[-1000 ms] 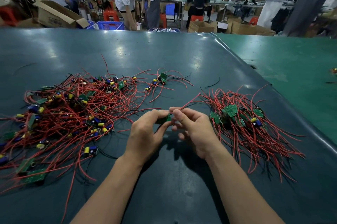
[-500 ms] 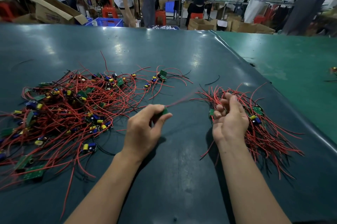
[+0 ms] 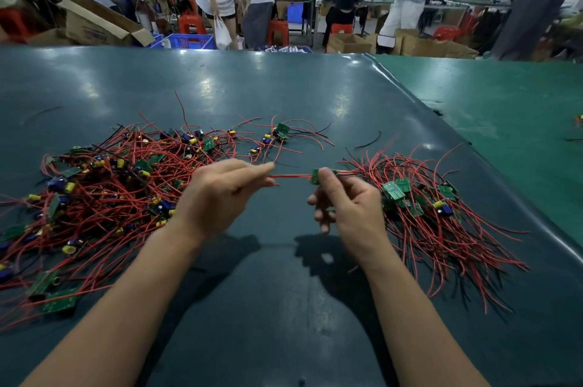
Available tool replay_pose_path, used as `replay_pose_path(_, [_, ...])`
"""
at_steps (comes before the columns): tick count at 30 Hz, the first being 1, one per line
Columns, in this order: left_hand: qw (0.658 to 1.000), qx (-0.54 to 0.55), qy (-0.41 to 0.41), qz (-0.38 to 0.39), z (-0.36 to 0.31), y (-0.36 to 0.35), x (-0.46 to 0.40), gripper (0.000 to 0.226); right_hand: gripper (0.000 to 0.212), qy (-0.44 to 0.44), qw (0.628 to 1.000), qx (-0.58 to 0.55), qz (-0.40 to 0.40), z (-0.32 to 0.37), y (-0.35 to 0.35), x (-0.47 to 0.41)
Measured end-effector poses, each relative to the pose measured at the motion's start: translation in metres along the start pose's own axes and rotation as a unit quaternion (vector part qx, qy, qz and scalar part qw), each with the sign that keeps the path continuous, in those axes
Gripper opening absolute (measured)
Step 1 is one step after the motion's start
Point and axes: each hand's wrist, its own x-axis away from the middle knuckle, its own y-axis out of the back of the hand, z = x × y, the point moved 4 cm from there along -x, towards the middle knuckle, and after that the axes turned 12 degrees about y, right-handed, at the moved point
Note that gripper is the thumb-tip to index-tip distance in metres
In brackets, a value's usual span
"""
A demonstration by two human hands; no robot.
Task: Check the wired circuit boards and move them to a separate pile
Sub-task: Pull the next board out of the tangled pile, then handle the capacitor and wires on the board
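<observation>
My right hand [image 3: 350,207] pinches the board [image 3: 316,176]; my left hand [image 3: 217,194] pinches its red wire [image 3: 291,176], stretched sideways; the checked pile [image 3: 441,216] lies just right of the board.

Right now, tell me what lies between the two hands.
In the head view, red wires stretch from the left hand to the small circuit board pinched by the right hand.

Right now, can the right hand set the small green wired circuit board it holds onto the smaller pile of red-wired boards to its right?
Probably yes. The right hand pinches the small green circuit board just beside the smaller pile, nothing between. But the left hand holds its red wires taut.
</observation>
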Motion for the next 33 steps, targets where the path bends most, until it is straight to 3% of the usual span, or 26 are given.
replay_pose_path(2, [0.999, -0.042, 0.013, -0.014, 0.015, 0.016, -0.002, 0.018, 0.024, 0.025, 0.995, 0.004, -0.092, 0.005, 0.011, -0.003])
replay_pose_path(4, [0.993, -0.065, 0.087, -0.048, 0.035, 0.036, -0.002, 0.015, 0.024, 0.048, 0.975, -0.009, -0.218, 0.008, 0.026, -0.006])
replay_pose_path(6, [0.978, -0.100, 0.166, -0.074, 0.053, 0.054, 0.004, 0.016, 0.020, 0.041, 0.939, -0.076, -0.333, 0.006, 0.040, -0.007])
replay_pose_path(8, [0.955, -0.151, 0.249, -0.053, 0.068, 0.064, 0.014, 0.018, 0.009, -0.007, 0.910, -0.180, -0.375, -0.001, 0.047, -0.009])
replay_pose_path(11, [0.912, -0.212, 0.351, 0.002, 0.077, 0.069, 0.030, 0.019, 0.009, -0.079, 0.883, -0.278, -0.369, -0.012, 0.045, -0.011])
replay_pose_path(14, [0.895, -0.238, 0.377, 0.005, 0.077, 0.077, 0.042, 0.016, 0.029, -0.108, 0.867, -0.316, -0.370, -0.017, 0.046, -0.009])
replay_pose_path(17, [0.872, -0.262, 0.408, 0.070, 0.084, 0.077, 0.049, 0.017, 0.043, -0.126, 0.857, -0.343, -0.363, -0.019, 0.050, -0.007])
replay_pose_path(24, [0.833, -0.353, 0.412, 0.107, 0.082, 0.082, 0.045, 0.012, 0.032, -0.128, 0.955, -0.143, -0.227, -0.020, 0.024, -0.006])
replay_pose_path(31, [0.819, -0.378, 0.398, 0.166, 0.078, 0.078, 0.047, 0.027, 0.029, -0.145, 0.968, -0.108, -0.176, -0.025, 0.018, -0.005])
replay_pose_path(33, [0.823, -0.383, 0.391, 0.153, 0.077, 0.078, 0.045, 0.021, 0.028, -0.148, 0.972, -0.095, -0.156, -0.026, 0.016, -0.004])
